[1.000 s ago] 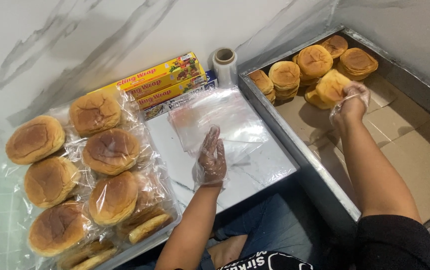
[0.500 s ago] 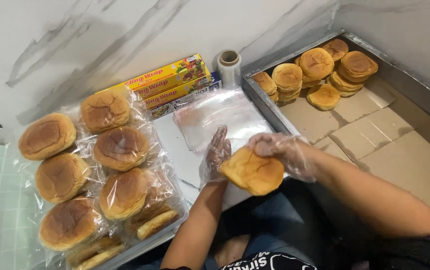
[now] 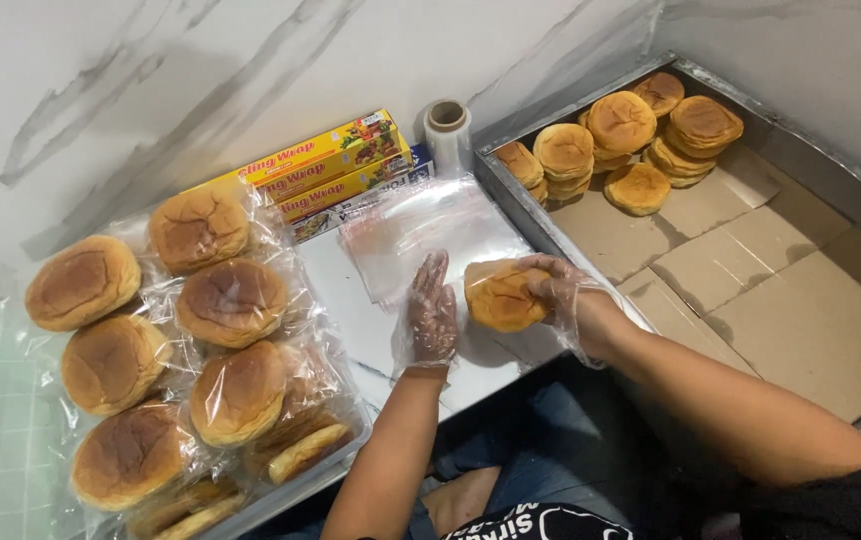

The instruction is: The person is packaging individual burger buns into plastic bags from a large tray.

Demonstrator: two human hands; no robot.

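The sheet of clear film (image 3: 421, 235) is being pinned flat on the tabletop (image 3: 351, 300) by the open left hand (image 3: 432, 312), fingers spread. A bun (image 3: 503, 297) is being clasped by the right hand (image 3: 561, 295) just above the film's near edge; it is best being lowered centrally, so the film is kept unwrinkled.

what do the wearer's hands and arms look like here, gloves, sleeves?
Both hands wear thin, clear disposable plastic gloves, loose and crinkled, ending just past the wrists: left hand, right hand. The forearms are bare, with no watch or jewellery visible. A black short sleeve covers the right upper arm; the left arm shows no sleeve in view.
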